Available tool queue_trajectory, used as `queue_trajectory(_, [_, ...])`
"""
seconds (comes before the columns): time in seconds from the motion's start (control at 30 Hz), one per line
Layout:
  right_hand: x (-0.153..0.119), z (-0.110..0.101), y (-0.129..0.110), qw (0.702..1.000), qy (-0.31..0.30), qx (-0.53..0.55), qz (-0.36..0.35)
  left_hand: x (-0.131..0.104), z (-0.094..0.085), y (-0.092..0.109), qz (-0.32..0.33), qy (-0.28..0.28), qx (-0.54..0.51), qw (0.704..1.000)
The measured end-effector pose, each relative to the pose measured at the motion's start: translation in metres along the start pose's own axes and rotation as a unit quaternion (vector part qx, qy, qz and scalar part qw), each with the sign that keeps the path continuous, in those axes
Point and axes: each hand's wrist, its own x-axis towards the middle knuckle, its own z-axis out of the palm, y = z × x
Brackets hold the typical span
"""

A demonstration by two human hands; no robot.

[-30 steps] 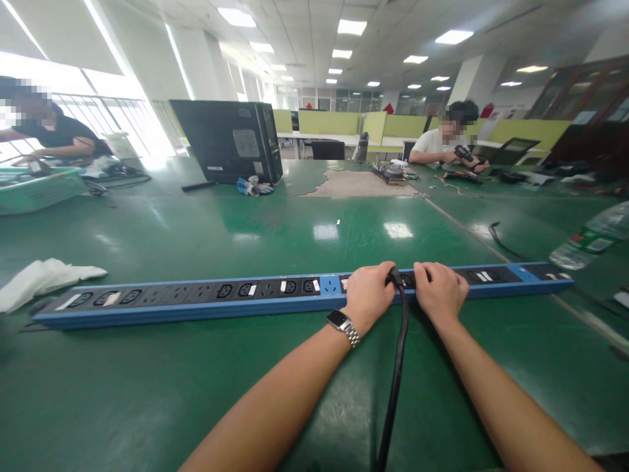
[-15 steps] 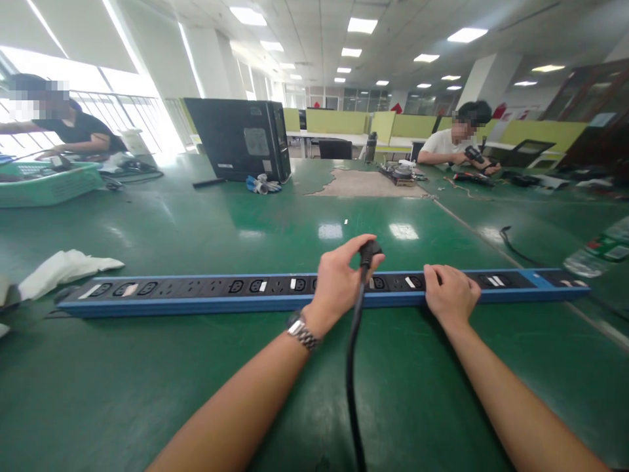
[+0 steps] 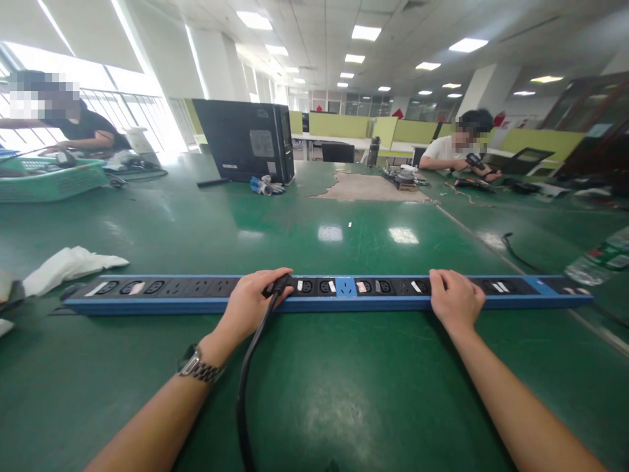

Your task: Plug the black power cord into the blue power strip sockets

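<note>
A long blue and black power strip [image 3: 314, 303] lies across the green table, with rows of sockets, one blue socket and several white labels on top. My left hand [image 3: 253, 298], with a watch on its wrist, is closed round a black plug [image 3: 280, 286] at the sockets left of the strip's middle. Whether the plug sits in a socket is hidden by the fingers. From it a thick black cable [image 3: 243, 387] hangs toward me. Right of the middle, my right hand [image 3: 456, 300] grips the power strip, its fingers curled over the far edge.
A black computer case [image 3: 246, 141] stands at the back with gloves [image 3: 266, 186] beside it. A green basket [image 3: 59, 180] and white cloth [image 3: 73, 265] are at the left, a plastic bottle [image 3: 602, 259] at the right. Two people sit at the far side.
My left hand has moved left and down with the plug, from above the strip onto its sockets. The blue socket has come into view. My right hand keeps its place on the strip.
</note>
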Motion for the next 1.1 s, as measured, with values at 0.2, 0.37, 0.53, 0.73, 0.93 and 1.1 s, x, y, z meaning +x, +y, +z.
queue_trajectory(0.2, [0.0,0.002,0.0,1.0,0.01,-0.003,-0.002,0.002,-0.005,0.017,-0.076,0.113,-0.066,0.988])
queue_trajectory(0.37, [0.0,0.0,0.0,1.0,0.01,-0.003,-0.006,0.02,0.023,0.063,-0.013,0.064,-0.081,0.995])
queue_trajectory(0.53, [-0.001,-0.001,-0.001,1.0,0.009,0.008,-0.016,0.031,0.065,0.083,0.018,-0.012,-0.039,0.999])
queue_trajectory(0.73, [0.0,0.001,-0.001,1.0,0.008,0.003,-0.003,0.034,0.067,0.078,0.068,-0.032,-0.012,0.997])
queue_trajectory(0.93, [-0.001,0.0,-0.001,1.0,0.008,0.001,-0.007,0.032,0.07,0.08,0.101,-0.027,-0.009,0.994])
queue_trajectory(1.1, [0.0,0.001,-0.002,1.0,0.009,0.004,-0.001,0.034,0.073,0.095,0.001,0.075,-0.151,0.986])
